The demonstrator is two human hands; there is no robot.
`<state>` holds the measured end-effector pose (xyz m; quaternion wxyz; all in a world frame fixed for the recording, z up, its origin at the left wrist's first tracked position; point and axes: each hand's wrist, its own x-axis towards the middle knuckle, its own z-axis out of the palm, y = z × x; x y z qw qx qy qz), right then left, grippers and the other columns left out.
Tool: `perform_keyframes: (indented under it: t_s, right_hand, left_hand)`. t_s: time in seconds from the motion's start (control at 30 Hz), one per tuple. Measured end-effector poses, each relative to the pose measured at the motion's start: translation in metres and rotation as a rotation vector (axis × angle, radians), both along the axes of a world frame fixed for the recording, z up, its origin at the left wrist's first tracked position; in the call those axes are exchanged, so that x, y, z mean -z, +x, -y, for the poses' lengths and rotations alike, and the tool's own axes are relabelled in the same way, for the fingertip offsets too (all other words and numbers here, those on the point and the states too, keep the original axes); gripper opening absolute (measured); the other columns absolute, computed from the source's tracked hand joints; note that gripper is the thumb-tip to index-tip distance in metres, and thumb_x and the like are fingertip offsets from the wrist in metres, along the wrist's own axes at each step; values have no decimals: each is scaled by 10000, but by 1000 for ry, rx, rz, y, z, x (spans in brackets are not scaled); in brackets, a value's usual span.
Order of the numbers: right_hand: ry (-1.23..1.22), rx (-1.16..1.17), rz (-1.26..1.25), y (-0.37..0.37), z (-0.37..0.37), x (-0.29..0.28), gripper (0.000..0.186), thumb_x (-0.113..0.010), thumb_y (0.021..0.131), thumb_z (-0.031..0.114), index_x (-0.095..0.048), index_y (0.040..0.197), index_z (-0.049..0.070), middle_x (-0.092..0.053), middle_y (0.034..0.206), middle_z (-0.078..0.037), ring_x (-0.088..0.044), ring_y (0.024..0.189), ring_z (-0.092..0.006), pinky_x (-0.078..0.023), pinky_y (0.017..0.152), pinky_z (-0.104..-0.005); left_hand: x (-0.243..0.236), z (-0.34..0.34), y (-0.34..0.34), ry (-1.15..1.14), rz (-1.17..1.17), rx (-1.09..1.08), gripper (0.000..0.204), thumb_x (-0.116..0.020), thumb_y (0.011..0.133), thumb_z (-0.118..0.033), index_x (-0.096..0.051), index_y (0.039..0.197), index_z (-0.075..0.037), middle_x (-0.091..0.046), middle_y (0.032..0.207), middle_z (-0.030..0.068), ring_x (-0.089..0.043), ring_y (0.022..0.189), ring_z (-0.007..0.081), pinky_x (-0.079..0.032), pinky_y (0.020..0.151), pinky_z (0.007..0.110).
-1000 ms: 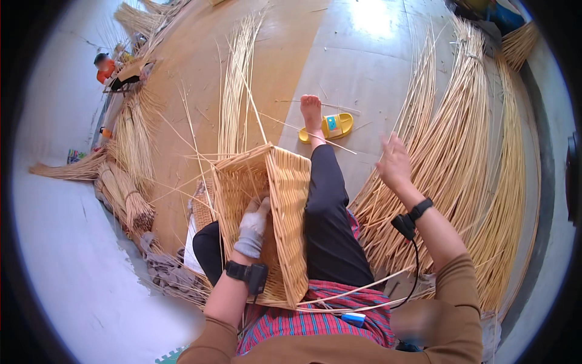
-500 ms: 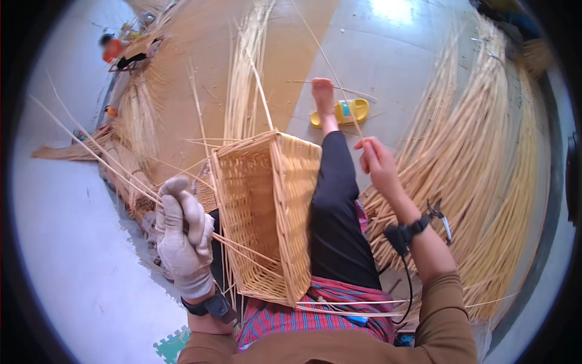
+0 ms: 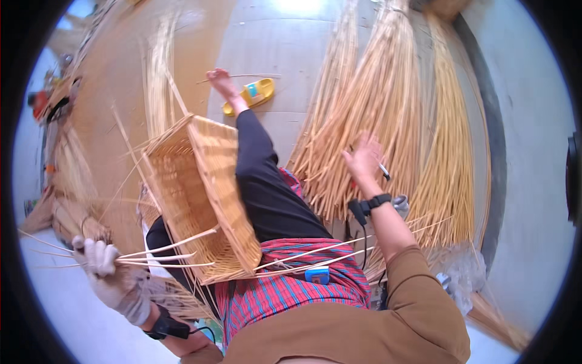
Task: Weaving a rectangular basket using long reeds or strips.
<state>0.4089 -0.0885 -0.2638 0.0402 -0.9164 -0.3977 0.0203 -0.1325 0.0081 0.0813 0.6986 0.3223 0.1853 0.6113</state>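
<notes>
My gloved left hand [image 3: 106, 267] is closed round several thin wicker rods [image 3: 159, 258], out to the left of the basket. The rods' pale ends stick out to the right across the basket's near end. Between my legs, tipped on its side, lies a rectangular woven wicker basket [image 3: 227, 182], its hollow side turned left. My bare right hand [image 3: 366, 159], fingers stretched out, is over a large bundle of peeled rods [image 3: 345, 121]. Beneath that hand show parts of what look like pruning shears [image 3: 384, 172], mostly covered.
A paler rod bundle [image 3: 448, 139] lies along the right wall, and another [image 3: 159, 79] ahead to the left. A yellow slipper [image 3: 257, 94] sits by my bare foot. On my checked apron is a small blue object [image 3: 317, 276]. Clear plastic [image 3: 464, 276] lies at lower right.
My right hand has let go of a long thin rod and moved down onto the shears on the bundle. My left hand has swung outward with its rods. The view has turned right.
</notes>
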Motion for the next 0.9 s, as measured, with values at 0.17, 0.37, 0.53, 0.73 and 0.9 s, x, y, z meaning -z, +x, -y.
perform_keyframes:
  t_s: [0.17, 0.37, 0.53, 0.73, 0.9]
  right_hand:
    - [-441, 421, -128, 23, 79, 38, 1365, -901, 674, 620, -100, 1689, 184, -354, 1601, -293, -346, 1492, -468, -307, 1184, -644]
    - [-222, 314, -329, 76, 92, 77, 1017, -846, 718, 503, -389, 1558, 158, -678, 1217, -219, -684, 1080, -383, -512, 988, -549]
    - [268, 657, -1698, 62, 64, -56, 573, -732, 881, 520, -525, 1240, 124, -667, 998, -215, -694, 830, -346, -597, 757, -444]
    - [539, 297, -2392, -22, 50, -188, 603, -675, 943, 475, -497, 1373, 93, -595, 1321, -320, -623, 1258, -484, -558, 1028, -563]
    - [155, 185, -2475, -93, 38, -184, 552, -619, 955, 304, -534, 1471, 126, -595, 1373, -301, -597, 1301, -490, -501, 1083, -603]
  left_hand:
    - [-4, 34, 36, -257, 39, -40, 255, -389, 1133, -108, -476, 1351, -10, -378, 771, 7, -407, 570, 75, -435, 471, 225]
    - [79, 119, 130, -472, -602, 574, 256, -549, 1105, -242, -561, 1223, -15, -703, 901, 68, -718, 793, 182, -600, 779, 333]
    - [54, 102, 111, -398, -613, 621, 250, -515, 1128, -280, -613, 1184, -56, -633, 916, 11, -614, 737, 75, -485, 676, 202]
    - [35, 10, 128, 30, -961, 168, 178, -500, 1114, -128, -638, 1207, -66, -617, 887, -21, -413, 589, -7, -325, 526, 164]
    - [62, -55, 165, 176, -1142, 307, 254, -511, 1054, -4, -624, 1281, -26, -719, 1061, 71, -621, 698, 85, -494, 639, 228]
